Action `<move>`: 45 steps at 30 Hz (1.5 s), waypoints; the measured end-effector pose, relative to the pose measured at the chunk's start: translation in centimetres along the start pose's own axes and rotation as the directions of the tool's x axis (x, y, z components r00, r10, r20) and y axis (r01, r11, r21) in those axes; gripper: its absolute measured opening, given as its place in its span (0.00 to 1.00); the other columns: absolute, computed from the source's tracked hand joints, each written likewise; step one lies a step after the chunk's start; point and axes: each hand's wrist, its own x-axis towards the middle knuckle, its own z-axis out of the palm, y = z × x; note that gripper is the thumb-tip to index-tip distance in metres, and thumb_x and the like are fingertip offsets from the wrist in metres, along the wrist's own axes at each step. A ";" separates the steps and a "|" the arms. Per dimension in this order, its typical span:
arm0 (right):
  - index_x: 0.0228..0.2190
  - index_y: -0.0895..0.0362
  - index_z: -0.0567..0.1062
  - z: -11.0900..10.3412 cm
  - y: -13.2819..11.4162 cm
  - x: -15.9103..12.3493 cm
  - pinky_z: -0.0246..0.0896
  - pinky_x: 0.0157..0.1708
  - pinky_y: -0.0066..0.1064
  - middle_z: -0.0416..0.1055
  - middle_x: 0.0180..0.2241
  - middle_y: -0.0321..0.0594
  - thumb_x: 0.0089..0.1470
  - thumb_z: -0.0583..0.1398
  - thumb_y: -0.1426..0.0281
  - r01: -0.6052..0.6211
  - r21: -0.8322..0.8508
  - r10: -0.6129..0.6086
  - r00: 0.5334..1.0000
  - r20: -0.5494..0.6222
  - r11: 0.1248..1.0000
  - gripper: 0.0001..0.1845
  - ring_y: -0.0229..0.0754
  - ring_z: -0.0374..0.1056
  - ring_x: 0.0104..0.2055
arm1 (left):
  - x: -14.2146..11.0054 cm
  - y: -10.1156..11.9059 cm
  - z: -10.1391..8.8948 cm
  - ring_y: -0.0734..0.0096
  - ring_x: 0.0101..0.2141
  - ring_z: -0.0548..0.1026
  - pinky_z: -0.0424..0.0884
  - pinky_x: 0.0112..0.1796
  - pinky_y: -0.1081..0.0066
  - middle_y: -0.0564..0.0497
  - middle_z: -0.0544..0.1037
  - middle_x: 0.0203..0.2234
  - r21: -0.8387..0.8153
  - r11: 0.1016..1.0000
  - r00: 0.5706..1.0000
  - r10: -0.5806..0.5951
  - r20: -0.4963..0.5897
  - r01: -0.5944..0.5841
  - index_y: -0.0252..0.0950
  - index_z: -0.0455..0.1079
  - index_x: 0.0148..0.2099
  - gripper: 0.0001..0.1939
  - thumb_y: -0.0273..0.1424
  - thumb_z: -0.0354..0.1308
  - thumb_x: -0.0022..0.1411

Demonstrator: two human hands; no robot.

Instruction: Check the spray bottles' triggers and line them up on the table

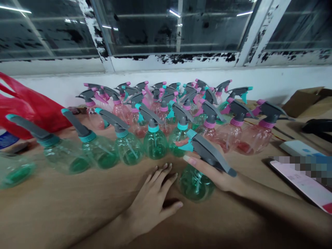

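Note:
My right hand is closed round the neck of a green spray bottle with a grey and turquoise trigger head, its thumb and a finger showing near the trigger. The bottle's base is at the tabletop; whether it touches, I cannot tell. Beside it, my left hand lies on the table with fingers stretched and nothing in them. Just beyond stands a row of similar green spray bottles. Pink spray bottles with grey and pink heads stand to the right and behind.
A red plastic bag lies at the left. On the right are a phone-like slab with a pale screen, a white box, a black object and an open cardboard box. A white wall with windows closes off the back.

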 end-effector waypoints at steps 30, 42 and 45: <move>0.42 0.53 0.70 -0.2 -0.2 0.0 0.67 0.34 0.34 0.72 0.34 0.36 0.53 0.62 0.65 -0.032 0.125 0.027 0.999 0.044 0.992 0.14 0.40 0.71 0.33 | 0.0 -0.2 0.3 0.51 0.60 0.56 0.57 0.55 0.50 0.40 0.56 0.63 0.035 0.999 1.000 0.004 0.006 -0.004 0.36 0.55 0.63 0.32 0.48 0.53 0.63; 0.30 0.53 0.71 -0.3 -0.2 -0.1 0.62 0.28 0.32 0.70 0.25 0.34 0.56 0.57 0.61 -0.009 -0.014 0.009 1.000 -0.006 1.000 0.10 0.36 0.66 0.25 | 0.1 -0.1 0.2 0.52 0.61 0.54 0.55 0.56 0.51 0.42 0.56 0.63 0.031 1.000 1.000 0.000 0.021 0.000 0.36 0.54 0.64 0.33 0.49 0.52 0.64; 0.34 0.52 0.72 -0.3 0.0 -0.1 0.61 0.26 0.32 0.70 0.25 0.33 0.55 0.59 0.59 -0.043 0.011 0.042 0.999 0.030 0.999 0.10 0.36 0.65 0.23 | 0.1 -0.1 0.2 0.52 0.61 0.54 0.55 0.56 0.52 0.43 0.56 0.63 0.029 1.000 1.000 0.001 0.011 -0.002 0.37 0.54 0.64 0.33 0.49 0.52 0.64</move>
